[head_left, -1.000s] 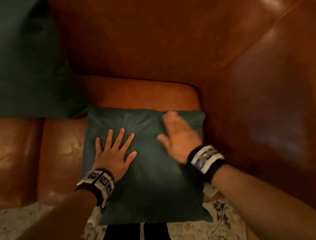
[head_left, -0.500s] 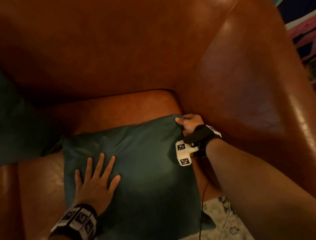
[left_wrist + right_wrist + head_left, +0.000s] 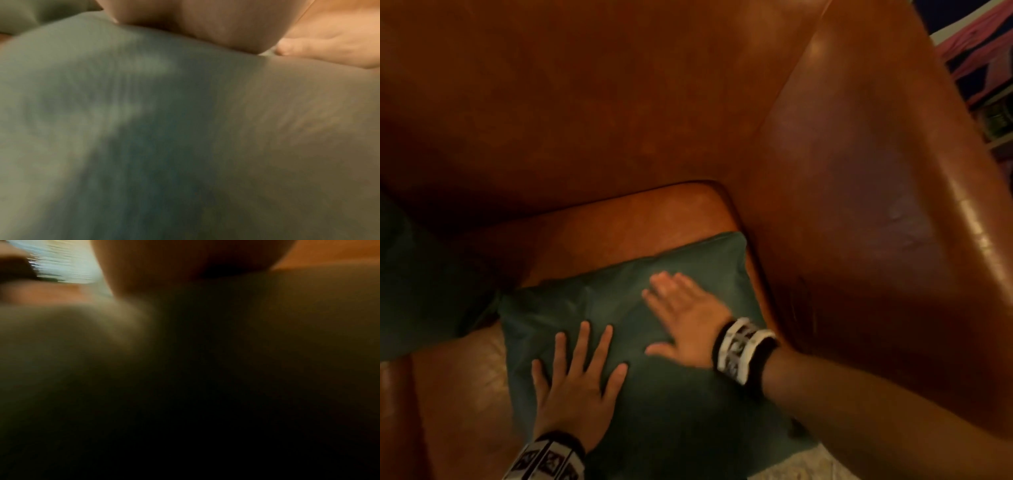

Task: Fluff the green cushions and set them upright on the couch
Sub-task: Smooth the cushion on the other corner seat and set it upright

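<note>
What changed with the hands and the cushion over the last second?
The right hand let go of the green cushion's far right corner and came back flat onto its top. The left hand stayed spread on the cushion, which still lies flat on the couch seat.

Setting: home living room. Evidence: brown leather couch (image 3: 619,120) with padded backrest, seat cushions and a broad rounded armrest (image 3: 876,240). Green cushion (image 3: 688,394) lying flat on the couch seat just beside the armrest; second green cushion (image 3: 424,291) at the couch's left, against the backrest. Pale patterned rug (image 3: 808,462) on the floor in front of the couch. Pink and dark patterned fabric (image 3: 976,44) beyond the armrest, blurred.
</note>
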{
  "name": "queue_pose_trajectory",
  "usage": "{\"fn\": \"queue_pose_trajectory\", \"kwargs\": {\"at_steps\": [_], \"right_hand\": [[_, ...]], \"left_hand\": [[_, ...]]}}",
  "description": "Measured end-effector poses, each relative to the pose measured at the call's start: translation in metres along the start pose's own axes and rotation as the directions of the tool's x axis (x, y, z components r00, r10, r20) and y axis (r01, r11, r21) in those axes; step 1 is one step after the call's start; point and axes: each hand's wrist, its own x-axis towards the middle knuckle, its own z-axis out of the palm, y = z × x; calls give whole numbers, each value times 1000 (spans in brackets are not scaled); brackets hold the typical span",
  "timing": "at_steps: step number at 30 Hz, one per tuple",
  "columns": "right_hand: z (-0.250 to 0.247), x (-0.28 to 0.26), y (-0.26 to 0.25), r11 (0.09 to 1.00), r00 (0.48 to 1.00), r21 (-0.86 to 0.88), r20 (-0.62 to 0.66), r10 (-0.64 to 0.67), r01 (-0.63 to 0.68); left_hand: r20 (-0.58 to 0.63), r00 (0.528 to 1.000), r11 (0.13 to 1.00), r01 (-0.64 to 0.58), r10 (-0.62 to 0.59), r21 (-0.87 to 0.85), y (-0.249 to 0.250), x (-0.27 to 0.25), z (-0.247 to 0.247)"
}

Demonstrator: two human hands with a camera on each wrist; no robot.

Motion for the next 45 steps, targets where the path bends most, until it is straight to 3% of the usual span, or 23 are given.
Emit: {"fn": "queue_pose_trajectory", "kwargs": {"at_steps": [2,5,7,9,11,12,14,16,17,19,21,23,25,26,29,32,34,35,37,39,40,42,45], "right_hand": [[2,-12,52,948,960,154,56,274,-279],[1,-39,99,728,777,276,179,603,-628],[-5,-45,79,749,808,372,5,589,-548],[-6,-44,26,896,907,342,-208,366,-284],[4,-47,-15,982,986,180,-148,83,-56],[10,-50,-12,988,996,148,-66,63,-52],[27,-57,26,944,965,222,-43,258,-243],[29,-77,67,742,833,396,127,539,-540],[28,-93,80,665,782,429,194,592,-611],[30,-123,74,698,805,447,90,586,-559],[28,-143,29,819,862,431,-158,481,-378],[40,-151,-22,920,907,338,-293,304,-199],[62,-152,-44,948,945,277,-235,227,-159],[77,-154,-39,936,942,274,-189,277,-220],[129,-190,4,763,838,392,38,544,-513],[165,-243,41,484,672,472,431,602,-737],[158,-268,51,311,613,579,448,650,-753],[147,-272,51,281,608,636,380,698,-719],[117,-260,33,383,654,725,121,747,-572],[86,-228,2,664,779,664,-192,596,-345],[79,-210,-12,755,851,589,-205,483,-287],[89,-188,-15,789,913,508,-12,407,-345],[116,-201,20,639,811,509,261,524,-577]], "left_hand": [[-10,1000,1000,4,-4,-15,4,-1,-1],[-16,1000,1000,17,-17,-2,5,-1,-1],[-15,1000,1000,25,-24,16,3,-2,-1],[-19,999,999,38,-38,15,4,-4,-2],[-28,999,999,47,-47,3,7,-4,-3],[-29,998,999,48,-48,1,9,-3,-3],[-21,999,999,43,-43,10,12,-1,-4],[-9,999,999,40,-39,30,10,-3,-6],[2,999,998,43,-44,50,8,-7,-9],[-7,998,996,64,-64,64,6,-13,-19],[-94,995,997,35,-28,73,22,-28,-22],[-151,970,971,-162,189,174,63,-49,-12],[-58,924,882,-341,378,325,91,-61,13],[-37,920,861,-350,390,370,92,-59,20],[-122,971,922,-150,206,358,53,-44,12],[-163,985,974,95,-61,206,7,-42,-11],[-238,962,979,166,-135,116,3,-50,-23],[-304,950,982,117,-66,150,12,-55,-25],[-311,932,959,-107,189,262,46,-65,-15],[-194,896,887,-325,400,328,88,-75,11],[-145,879,850,-378,454,368,101,-76,26],[-142,893,843,-334,426,422,97,-75,37],[-185,967,950,-114,173,291,38,-81,23]]}}
